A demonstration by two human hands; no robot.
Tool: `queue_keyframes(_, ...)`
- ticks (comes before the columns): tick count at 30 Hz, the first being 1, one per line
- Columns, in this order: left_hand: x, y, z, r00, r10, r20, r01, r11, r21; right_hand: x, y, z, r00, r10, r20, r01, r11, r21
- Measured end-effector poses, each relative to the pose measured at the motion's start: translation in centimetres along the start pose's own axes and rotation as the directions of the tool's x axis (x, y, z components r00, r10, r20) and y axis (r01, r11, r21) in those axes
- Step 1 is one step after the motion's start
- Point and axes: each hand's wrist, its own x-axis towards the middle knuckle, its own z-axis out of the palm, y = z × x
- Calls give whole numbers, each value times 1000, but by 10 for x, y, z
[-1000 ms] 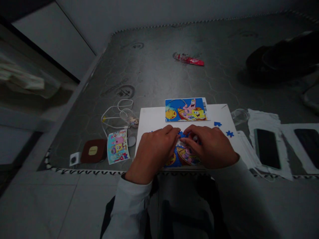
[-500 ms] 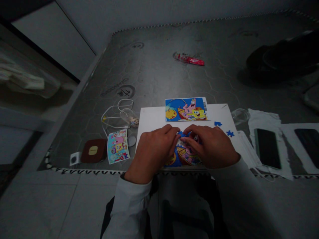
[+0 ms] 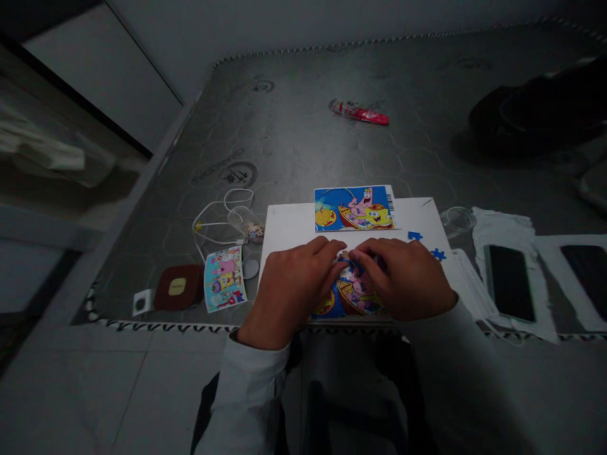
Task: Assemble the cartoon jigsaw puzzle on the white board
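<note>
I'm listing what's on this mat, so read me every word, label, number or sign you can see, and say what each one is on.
Nothing here can be read for certain.
Round stamp on the mat: too blurred to read.
Barcode on the picture card: digits too small to read.
Red tube: print too blurred.
Tan oval on the brown case: too blurred to tell.

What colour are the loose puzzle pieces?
The loose puzzle pieces are blue, clearest in the head view.

Cardboard puzzle (image 3: 353,300) — glossy, white board (image 3: 294,221) — matt
</note>
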Motion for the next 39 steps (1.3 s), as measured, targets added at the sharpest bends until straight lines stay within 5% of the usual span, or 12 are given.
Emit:
queue_keyframes(22, 0, -1, 1, 999, -35, -38, 35, 999, -2, -1, 2, 3, 998, -3, -68, 13, 990, 139)
queue_keyframes(39, -1, -1, 0, 999, -7, -45, 7, 1000, -8, -1, 0, 3, 1000, -5, -13, 6, 997, 71)
